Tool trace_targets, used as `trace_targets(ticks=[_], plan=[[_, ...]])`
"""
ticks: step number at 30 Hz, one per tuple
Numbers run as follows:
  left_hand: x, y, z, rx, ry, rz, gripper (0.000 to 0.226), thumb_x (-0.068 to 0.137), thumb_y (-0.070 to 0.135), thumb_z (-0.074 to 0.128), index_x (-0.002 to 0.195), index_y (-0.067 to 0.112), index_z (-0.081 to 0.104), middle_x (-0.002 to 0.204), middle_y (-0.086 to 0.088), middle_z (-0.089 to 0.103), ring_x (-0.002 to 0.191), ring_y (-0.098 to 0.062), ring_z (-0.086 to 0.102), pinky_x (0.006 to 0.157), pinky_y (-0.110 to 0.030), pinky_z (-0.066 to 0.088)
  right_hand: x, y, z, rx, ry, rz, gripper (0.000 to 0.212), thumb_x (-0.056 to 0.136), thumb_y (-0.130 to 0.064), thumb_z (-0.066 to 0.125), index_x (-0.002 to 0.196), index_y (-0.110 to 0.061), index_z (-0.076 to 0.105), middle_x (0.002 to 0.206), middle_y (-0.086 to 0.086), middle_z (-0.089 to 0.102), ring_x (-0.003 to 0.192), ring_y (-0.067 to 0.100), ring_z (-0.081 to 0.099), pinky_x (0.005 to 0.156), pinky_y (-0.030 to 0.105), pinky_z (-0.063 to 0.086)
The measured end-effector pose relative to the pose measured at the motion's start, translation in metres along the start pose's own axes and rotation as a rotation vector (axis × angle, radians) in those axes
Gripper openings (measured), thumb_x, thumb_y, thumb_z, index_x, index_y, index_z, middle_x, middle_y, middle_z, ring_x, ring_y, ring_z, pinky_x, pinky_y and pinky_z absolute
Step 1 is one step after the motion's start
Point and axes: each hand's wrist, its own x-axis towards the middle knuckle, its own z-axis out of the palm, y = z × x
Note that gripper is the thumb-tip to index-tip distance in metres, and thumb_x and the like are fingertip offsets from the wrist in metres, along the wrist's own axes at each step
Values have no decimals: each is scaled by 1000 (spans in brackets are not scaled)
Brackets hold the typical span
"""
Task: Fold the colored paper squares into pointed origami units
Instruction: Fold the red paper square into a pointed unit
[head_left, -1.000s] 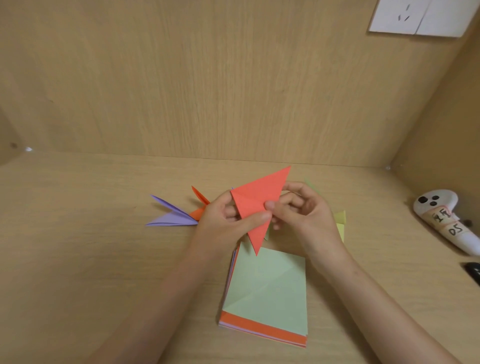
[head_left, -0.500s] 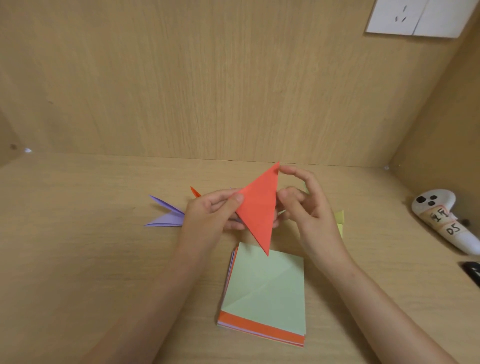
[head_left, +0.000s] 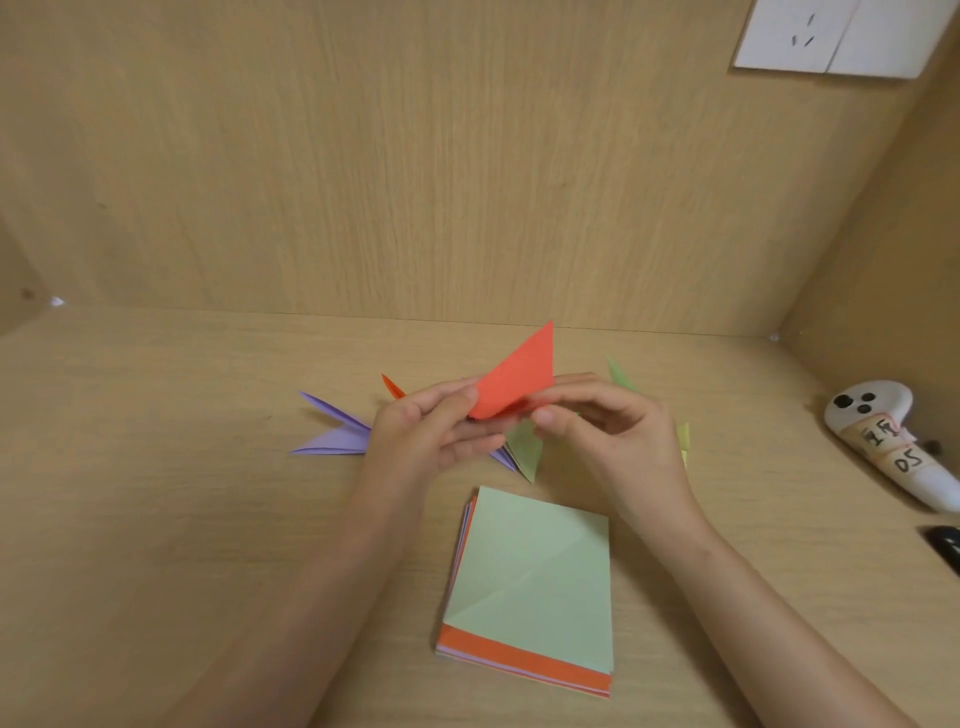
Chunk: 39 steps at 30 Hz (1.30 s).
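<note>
The left hand pinches the lower left corner of the red paper, thumb on top and fingers curled beneath. The right hand pinches its lower right edge between thumb and forefinger. The sheet hangs in the air between them, above the desk, part folded, with one sharp tip pointing up toward the back wall. Paper like this is likely very light, thin and limp until creased, so it should bend under any stray pressure and keep every mark it takes. The safest holds are probably the folded edges and the layers close to a crease, not the fine tip, which would crumple easily; dry fingertips should grip it well enough. Just beyond and under the hands lie folded pieces: purple units to the left, a green unit below the gap between the hands, and an orange unit whose tip shows behind the left hand. Nearer the person sits the stack of paper squares, pale green on top. The widest stretch of desk for moving lies to the left; on the right a white controller lies near the side wall, which narrows the room there.
</note>
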Motion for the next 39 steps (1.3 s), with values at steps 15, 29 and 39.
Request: trace_targets(ticks=[15, 29, 39], plan=[[-2, -1, 8, 152, -35, -4, 19, 93, 21, 53, 100, 13, 69, 94, -5, 74, 84, -12, 70, 67, -23, 56, 2, -6, 2, 136, 99, 136, 17, 81, 2, 65, 97, -4, 67, 64, 4, 69, 53, 14, 60, 60, 21, 52], [-3, 0, 5, 99, 114, 193, 14, 81, 0, 67, 91, 9, 68, 79, -4, 74, 74, -12, 71, 65, -20, 56, -3, -8, 8, 78, 9, 223, 27, 67, -20, 73, 91, -9, 68, 66, 6, 68, 59, 9, 63, 61, 16, 49], [-3, 1, 7, 123, 149, 181, 11, 77, 3, 72, 82, 12, 70, 69, 0, 72, 67, -9, 69, 60, -15, 53, -3, -11, 7, 122, 15, 323, 5, 81, -5, 67, 81, 0, 67, 70, 17, 72, 62, 20, 67, 61, 20, 53]])
